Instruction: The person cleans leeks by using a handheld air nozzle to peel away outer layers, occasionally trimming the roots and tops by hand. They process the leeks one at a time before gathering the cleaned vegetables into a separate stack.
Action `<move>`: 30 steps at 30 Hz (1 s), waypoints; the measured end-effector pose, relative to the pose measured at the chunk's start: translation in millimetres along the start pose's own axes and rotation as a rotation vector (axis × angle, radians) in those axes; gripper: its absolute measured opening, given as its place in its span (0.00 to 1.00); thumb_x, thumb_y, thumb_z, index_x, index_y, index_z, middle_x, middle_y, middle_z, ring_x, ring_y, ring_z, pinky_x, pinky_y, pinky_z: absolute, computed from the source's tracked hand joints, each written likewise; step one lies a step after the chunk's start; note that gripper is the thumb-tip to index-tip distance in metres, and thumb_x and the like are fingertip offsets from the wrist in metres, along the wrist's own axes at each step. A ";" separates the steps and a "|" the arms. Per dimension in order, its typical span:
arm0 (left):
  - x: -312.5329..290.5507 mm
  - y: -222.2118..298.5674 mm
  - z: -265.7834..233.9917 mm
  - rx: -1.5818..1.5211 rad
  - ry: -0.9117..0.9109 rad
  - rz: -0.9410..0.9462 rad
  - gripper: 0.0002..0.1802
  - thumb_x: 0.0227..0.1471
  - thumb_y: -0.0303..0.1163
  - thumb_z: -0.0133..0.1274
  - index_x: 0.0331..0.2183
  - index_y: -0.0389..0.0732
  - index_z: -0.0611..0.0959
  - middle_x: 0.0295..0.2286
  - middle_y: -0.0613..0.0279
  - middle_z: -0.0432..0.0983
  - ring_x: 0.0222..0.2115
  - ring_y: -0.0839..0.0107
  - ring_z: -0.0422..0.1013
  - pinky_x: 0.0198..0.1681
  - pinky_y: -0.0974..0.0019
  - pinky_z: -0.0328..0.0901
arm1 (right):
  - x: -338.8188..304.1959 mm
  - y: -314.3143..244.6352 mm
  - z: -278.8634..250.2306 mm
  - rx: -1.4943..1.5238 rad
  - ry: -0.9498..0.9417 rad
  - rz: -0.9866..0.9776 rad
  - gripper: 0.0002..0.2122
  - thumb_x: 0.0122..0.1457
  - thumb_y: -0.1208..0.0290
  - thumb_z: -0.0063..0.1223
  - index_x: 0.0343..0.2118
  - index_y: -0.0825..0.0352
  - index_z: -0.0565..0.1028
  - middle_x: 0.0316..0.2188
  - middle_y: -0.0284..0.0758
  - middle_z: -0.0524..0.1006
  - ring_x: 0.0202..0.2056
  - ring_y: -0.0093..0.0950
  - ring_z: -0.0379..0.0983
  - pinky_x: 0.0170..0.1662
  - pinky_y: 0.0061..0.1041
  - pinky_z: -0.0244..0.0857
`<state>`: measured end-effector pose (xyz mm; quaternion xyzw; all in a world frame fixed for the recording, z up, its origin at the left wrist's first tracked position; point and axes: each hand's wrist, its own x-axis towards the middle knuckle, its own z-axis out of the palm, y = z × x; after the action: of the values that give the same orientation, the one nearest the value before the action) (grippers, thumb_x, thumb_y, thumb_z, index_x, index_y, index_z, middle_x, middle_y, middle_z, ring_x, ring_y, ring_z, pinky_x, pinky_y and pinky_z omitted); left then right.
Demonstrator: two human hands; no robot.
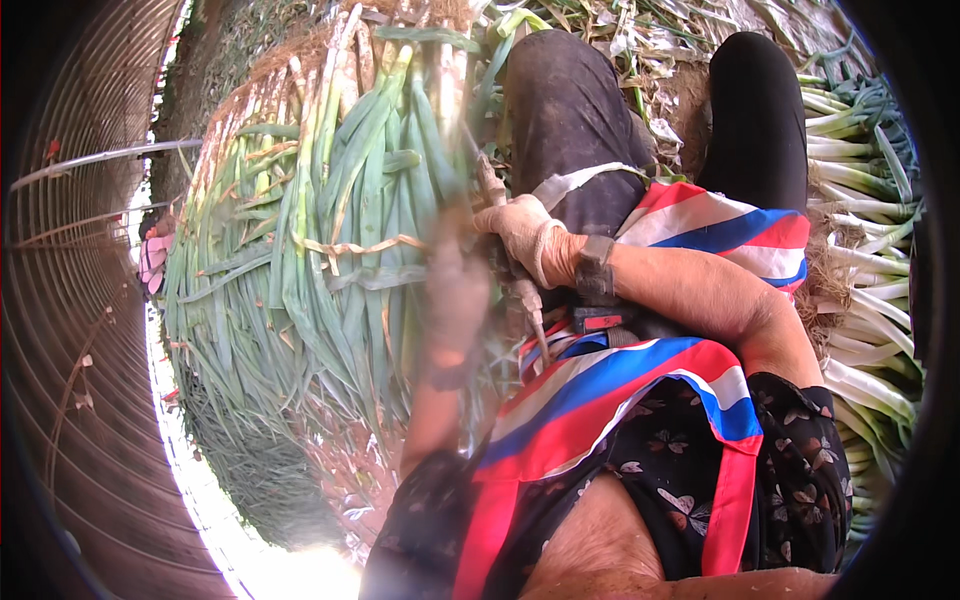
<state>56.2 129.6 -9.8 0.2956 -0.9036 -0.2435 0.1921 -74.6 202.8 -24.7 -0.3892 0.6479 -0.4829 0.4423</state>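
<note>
My right hand [522,236], in a pale glove with a dark band at the wrist, is closed around a slim, mud-brown rod-like thing [527,298]. This thing runs from above my fingers down toward my lap; its exact kind I cannot make out. Motion smears my left hand [457,295], which is just left of the right one, at the edge of a big heap of long green onions [350,230]. Its fingers cannot be read, nor whether it holds anything. Soiled pale stems point away from me in that heap, and green leaves lie toward me.
Green onions with clean white stems [868,300] lie in a row on my right. Loose husks and leaf scraps [660,60] litter the ground ahead. A striped red, white and blue apron [620,400] covers my lap. A ribbed curved wall [75,300] rises at the left.
</note>
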 end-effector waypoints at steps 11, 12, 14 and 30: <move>-18.5 66.6 -16.6 -0.710 -0.341 -0.579 0.14 0.58 0.36 0.47 0.43 0.40 0.77 0.23 0.70 0.72 0.23 0.81 0.66 0.28 0.75 0.63 | 46.1 -37.3 -24.7 1.075 0.070 0.547 0.11 0.54 0.66 0.54 0.19 0.63 0.70 0.14 0.34 0.68 0.15 0.30 0.64 0.20 0.34 0.61; -16.0 71.4 -19.3 -0.688 -0.399 -0.560 0.10 0.57 0.34 0.49 0.39 0.40 0.77 0.21 0.71 0.70 0.21 0.82 0.64 0.25 0.76 0.62 | 43.7 -38.1 -19.2 0.957 0.087 0.485 0.09 0.54 0.66 0.56 0.27 0.68 0.74 0.21 0.35 0.73 0.20 0.30 0.69 0.26 0.32 0.64; -12.2 81.9 -13.5 -0.681 -0.404 -0.716 0.05 0.54 0.30 0.52 0.31 0.41 0.74 0.18 0.71 0.66 0.18 0.82 0.62 0.21 0.73 0.59 | 47.2 -32.5 -15.5 1.088 0.207 0.428 0.12 0.54 0.68 0.57 0.35 0.72 0.77 0.28 0.35 0.78 0.27 0.27 0.74 0.33 0.28 0.68; -11.7 -45.2 37.0 -0.360 -0.024 0.078 0.07 0.51 0.26 0.52 0.35 0.36 0.77 0.35 0.58 0.74 0.38 0.68 0.70 0.41 0.64 0.65 | -4.9 -6.9 12.1 0.645 0.414 0.168 0.12 0.43 0.79 0.57 0.34 0.70 0.75 0.23 0.31 0.74 0.24 0.23 0.69 0.29 0.23 0.64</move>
<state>66.8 117.0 -67.1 0.2184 -0.8582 -0.3973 0.2406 -61.1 202.3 -18.7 -0.0702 0.5680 -0.6923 0.4396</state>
